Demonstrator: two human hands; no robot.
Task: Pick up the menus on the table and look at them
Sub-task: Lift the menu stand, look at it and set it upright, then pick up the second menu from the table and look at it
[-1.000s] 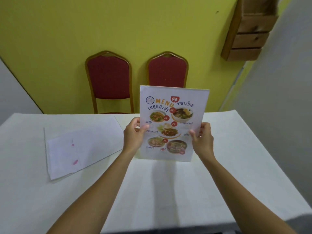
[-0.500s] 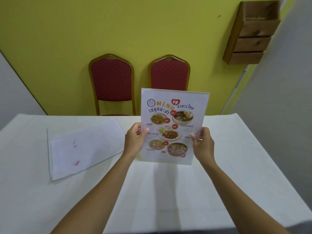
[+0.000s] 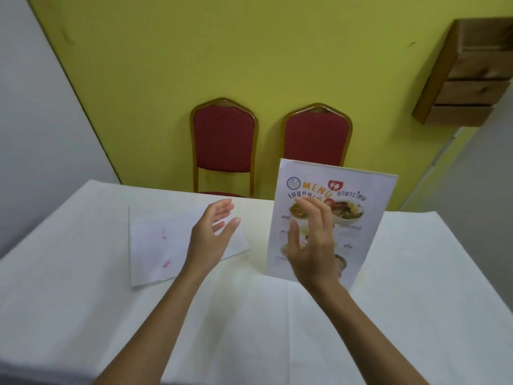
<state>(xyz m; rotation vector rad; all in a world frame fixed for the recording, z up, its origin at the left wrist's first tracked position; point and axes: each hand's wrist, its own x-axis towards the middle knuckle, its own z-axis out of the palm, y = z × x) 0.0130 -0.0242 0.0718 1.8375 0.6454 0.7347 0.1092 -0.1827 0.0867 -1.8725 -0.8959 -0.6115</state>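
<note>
- Both hands have let go of the picture menu (image 3: 358, 215) since a moment ago, when they pinched its two side edges; the view has also swung, so the scene now sits tilted.
- Left hand (image 3: 212, 236) is off to the left, over the white table (image 3: 83, 301), palm turned inward, fingers spread and gripping nothing.
- Right hand (image 3: 313, 245) floats in front of the menu's printed face, fingers loosely fanned and slightly blurred; whether any fingertip touches the sheet I cannot tell.
- That menu stands nearly upright just behind the right hand, its bottom edge down at the tablecloth, food photos and the word MENU facing the camera.
- Beneath and beyond the left hand lies a second sheet (image 3: 155, 245), flat on the cloth, pale with pink smudges showing through, its near corner pointing back toward the left forearm.
- Well beyond both hands, two red-cushioned chairs (image 3: 224, 140) stand side by side against a yellow wall (image 3: 194, 51).
- High to the right of the right hand, a wooden rack (image 3: 469, 76) hangs on that wall.
</note>
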